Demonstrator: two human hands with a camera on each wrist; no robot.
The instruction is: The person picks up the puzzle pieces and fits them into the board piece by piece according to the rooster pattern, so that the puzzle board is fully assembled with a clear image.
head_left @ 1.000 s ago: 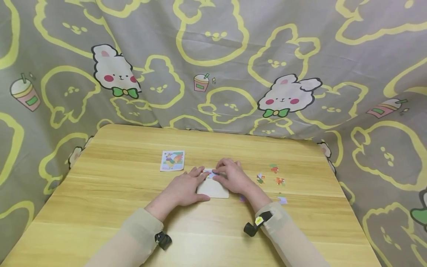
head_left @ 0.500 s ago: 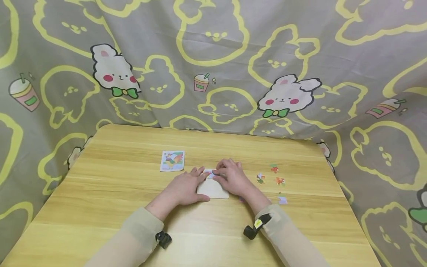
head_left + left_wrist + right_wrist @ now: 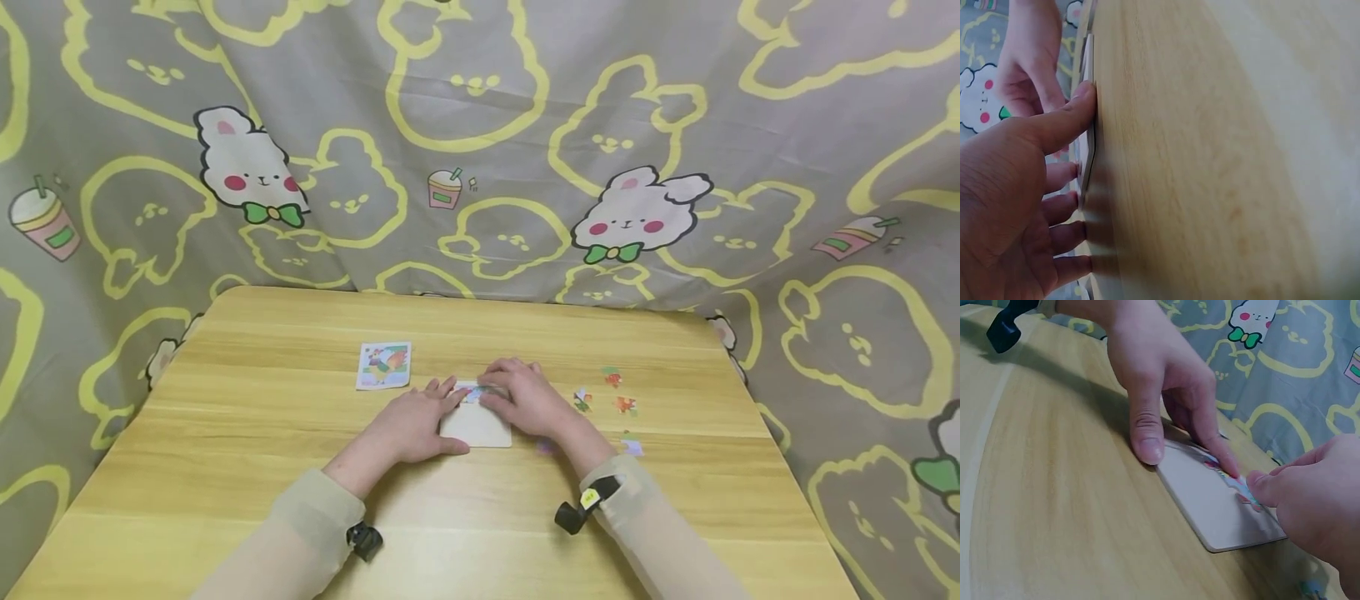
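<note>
A white puzzle board (image 3: 483, 429) lies flat on the table, with a strip of colourful puzzle pieces (image 3: 1229, 478) along its far side. My left hand (image 3: 416, 425) spans the board's left side: the thumb sits at the near edge, the index fingertip presses on the pieces, and the other fingers (image 3: 1067, 237) spread out beside the board. Over the far right corner, my right hand (image 3: 528, 400) pinches a puzzle piece (image 3: 1247, 499) at the end of the strip. Its thumb (image 3: 1261, 486) shows on the piece, while its other fingertips are hidden in the right wrist view.
Several loose puzzle pieces (image 3: 626, 405) lie to the right of the board, one partly behind my right wrist. A square picture card (image 3: 384, 365) with a rooster-like bird lies at the back left. Beyond the wooden table (image 3: 285, 325) hangs a patterned curtain (image 3: 495, 83).
The head view has shifted slightly. Both hands stay at the board, and the right fingers have moved only a little over the far right corner.
</note>
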